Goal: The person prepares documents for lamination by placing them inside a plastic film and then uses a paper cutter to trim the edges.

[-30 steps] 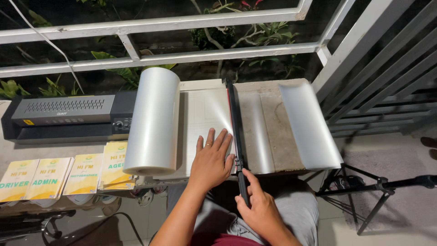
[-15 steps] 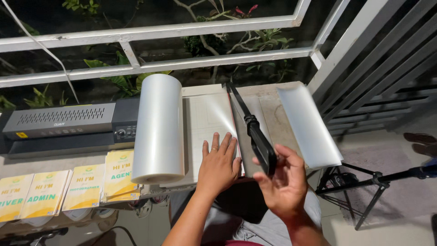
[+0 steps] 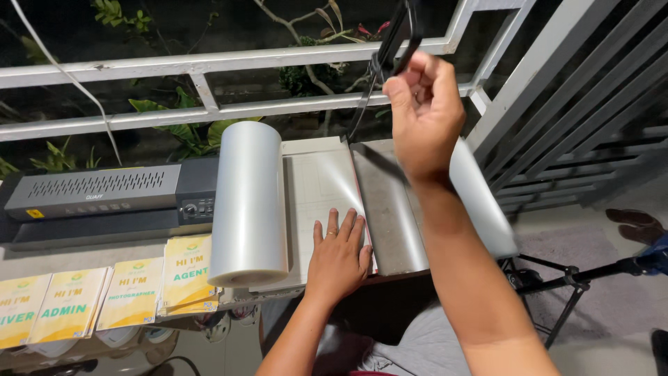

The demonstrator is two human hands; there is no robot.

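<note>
Right hand [image 3: 423, 115] is up high, fingers closed round the black handle of the paper cutter's lever arm [image 3: 391, 43]. The arm has swung from lying flat along the cutter's edge a second ago, through half-raised, to nearly upright now, its blade running down to the hinge at the far end of the pale gridded cutter bed [image 3: 316, 182]. The cutting edge stands exposed, so the sheet can be shifted or a stroke brought down; which of the two cannot be told from here.

Left hand [image 3: 339, 256] lies flat, fingers spread, pressing the clear laminating film [image 3: 332, 188] onto the bed, just left of the cutting line; it has held that spot throughout. A ring shows on one finger.

The film feeds from a thick translucent roll [image 3: 249, 202] lying on the left part of the bed. To the right of the blade line, a curled clear sheet [image 3: 480, 202] hangs off the edge.

Far left on the tabletop [image 3: 76, 256]: a grey and black laminating machine [image 3: 104, 198]. Near left: a row of yellow and white printed cards [image 3: 132, 292]. Beyond, a white metal railing [image 3: 209, 63] with dark foliage behind. A black tripod stand [image 3: 577, 278] sits on the floor to the right.
</note>
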